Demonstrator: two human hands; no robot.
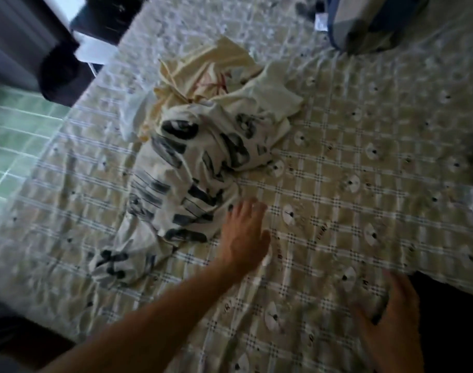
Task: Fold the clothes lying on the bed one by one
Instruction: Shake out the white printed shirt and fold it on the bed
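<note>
The clothes lay in a crumpled heap left of centre on the bed (364, 184). A white garment with bold black print (197, 162) trailed toward the near left, and a cream garment (208, 68) was bunched against its far end, the two overlapping. Both looked like thin, light, limp cloth that would sag and drape rather than hold a shape, and would probably drag the neighbouring piece along if pulled carelessly.

The left hand (243, 235) reached in with its fingers extended and nothing in its grasp, at the near right edge of the printed garment; whether the fingertips touched the cloth was hard to tell. The right hand (394, 327) lay released and spread on the sheet at the near right, blurred.

The printed garment seemed the one to lift first. A pinch at a hem or shoulder seam, one corner per hand, should let it shake out flat clear of the cream one.
</note>
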